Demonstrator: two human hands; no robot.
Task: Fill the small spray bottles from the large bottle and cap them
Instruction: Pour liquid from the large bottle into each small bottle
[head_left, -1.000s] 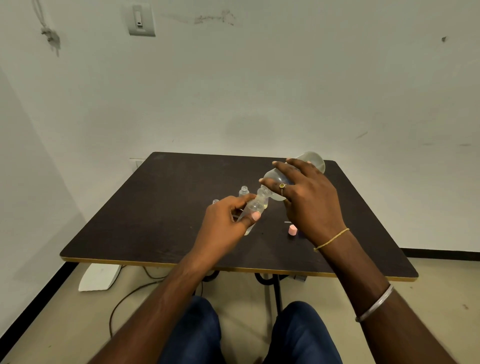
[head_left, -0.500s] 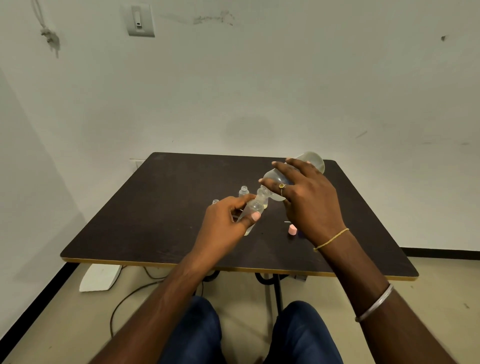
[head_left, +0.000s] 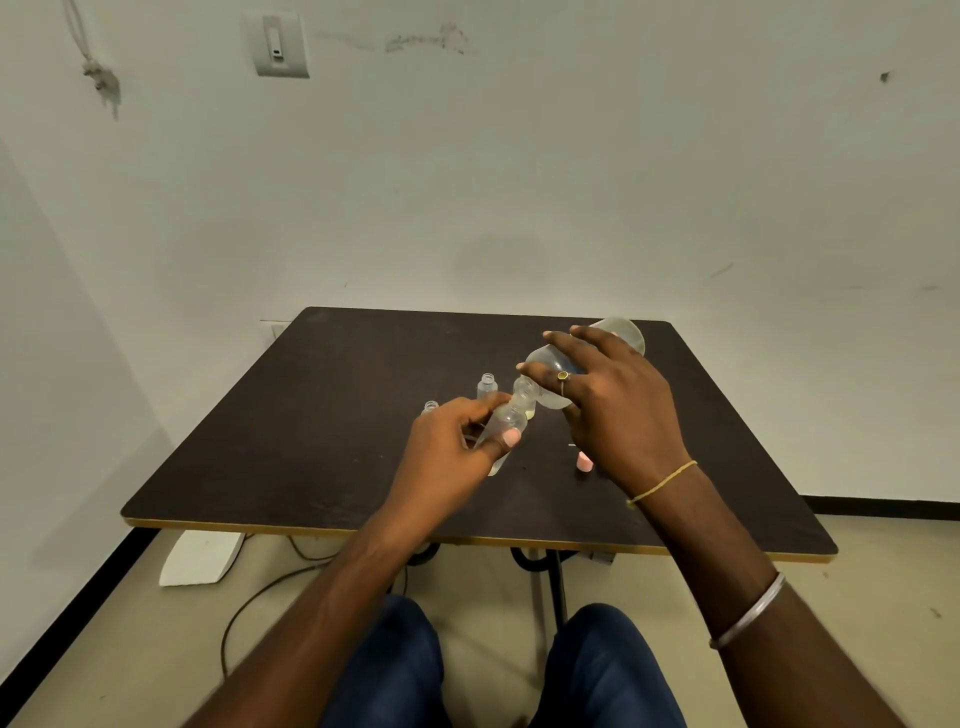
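Left hand (head_left: 452, 447) pinches a tilted small bottle (head_left: 503, 427) above the bench (head_left: 311, 415). Right hand (head_left: 618, 410) grips the large bottle (head_left: 621, 332), tipped mouth-down against the small bottle's neck. A second bottle (head_left: 487, 385) and a third bottle (head_left: 430, 407) stand upright just beyond the left hand. A pink cap (head_left: 585, 461) lies beneath the right hand.

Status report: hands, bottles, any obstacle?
Left hand grips small clear plastic bottle, tilted. Right hand tips large clear plastic bottle onto its neck. Small pink cap lies aside.
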